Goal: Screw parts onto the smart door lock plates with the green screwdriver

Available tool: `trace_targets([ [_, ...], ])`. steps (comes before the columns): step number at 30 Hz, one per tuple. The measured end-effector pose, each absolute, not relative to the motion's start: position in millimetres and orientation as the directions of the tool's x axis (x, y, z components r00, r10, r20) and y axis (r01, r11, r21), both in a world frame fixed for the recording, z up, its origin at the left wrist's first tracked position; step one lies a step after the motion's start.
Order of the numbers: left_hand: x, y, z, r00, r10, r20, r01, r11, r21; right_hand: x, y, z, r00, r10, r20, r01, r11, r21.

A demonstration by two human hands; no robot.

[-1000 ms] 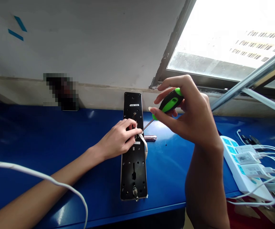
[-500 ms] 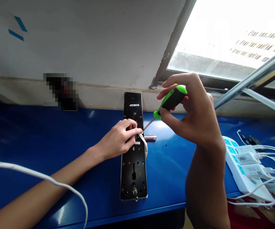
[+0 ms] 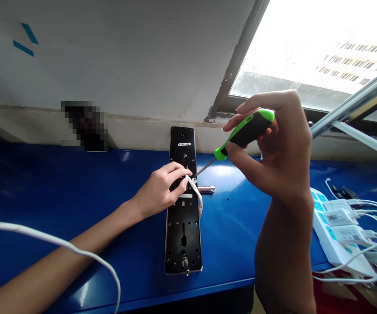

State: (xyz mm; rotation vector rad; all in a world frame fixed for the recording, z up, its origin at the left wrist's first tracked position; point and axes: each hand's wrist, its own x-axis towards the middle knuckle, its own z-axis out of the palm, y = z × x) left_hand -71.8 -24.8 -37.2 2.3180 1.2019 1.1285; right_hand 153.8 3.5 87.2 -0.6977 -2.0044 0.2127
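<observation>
A long black metal plate (image 3: 183, 222) with holes, small screws and a metal post near its front end lies lengthwise on the blue table. My left hand (image 3: 165, 185) rests over its middle, thumb and fingers closed on the end of a white wrapped cable (image 3: 196, 192) that curves over the plate's right edge. In my right hand (image 3: 276, 152) is a green-and-black screwdriver (image 3: 247, 133), tilted, its shaft slanting down left. The screwdriver's tip meets the plate's right edge beside my left fingertips; whether it sits in a screw I cannot tell.
A brownish, shiny cylinder (image 3: 206, 189) pokes out right of the plate. On the right, a white power strip (image 3: 326, 235) carries several chargers and cables. A loose white cable (image 3: 60, 242) crosses my left forearm. The wall (image 3: 136, 83) and window stand behind the table.
My right hand and the screwdriver's handle have shifted right and the shaft leans lower, its tip staying near the plate's edge. My left fingers have drawn slightly left, baring more of the white cable.
</observation>
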Motion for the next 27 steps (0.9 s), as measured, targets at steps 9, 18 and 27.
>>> trace_targets([
  [9, -70.4, -24.2, -38.6, 0.273, 0.784, 0.557, 0.497, -0.611, 0.616, 149.6, 1.9, 91.1, -0.355, 0.505, 0.787, 0.324, 0.856, -0.403],
  [18, -68.6, -25.0, -37.3, 0.228, 0.772, 0.593, 0.463, -0.622, 0.632, 149.1, 1.6, 91.9, -0.357, 0.52, 0.776, 0.298, 0.851, -0.433],
  [27, -71.0, -24.8, -36.1, 0.256, 0.733, 0.63, 0.448, -0.667, 0.595, 156.9, 3.9, 93.0, -0.373, 0.562, 0.738, 0.301, 0.826, -0.477],
])
